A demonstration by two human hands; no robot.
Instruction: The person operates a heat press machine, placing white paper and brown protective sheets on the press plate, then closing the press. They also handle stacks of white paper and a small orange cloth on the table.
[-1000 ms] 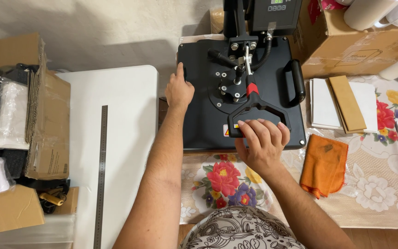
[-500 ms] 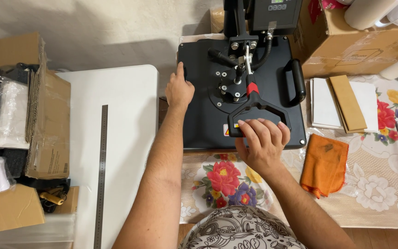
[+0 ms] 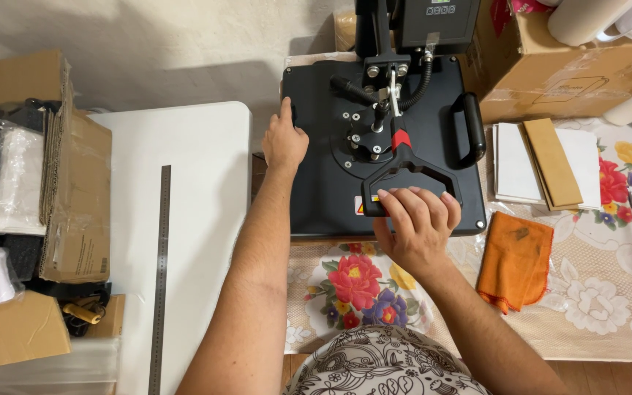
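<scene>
Both hands are on the black heat press (image 3: 330,168) sitting top center of the frame: right hand (image 3: 417,227) wrapped tight around its loop handle (image 3: 411,170), left hand (image 3: 284,143) flat and loose against the plate's left edge. 1 orange cloth (image 3: 515,260) lies lower right, 1 metal ruler (image 3: 159,278) on the white board (image 3: 199,168) at left.
</scene>
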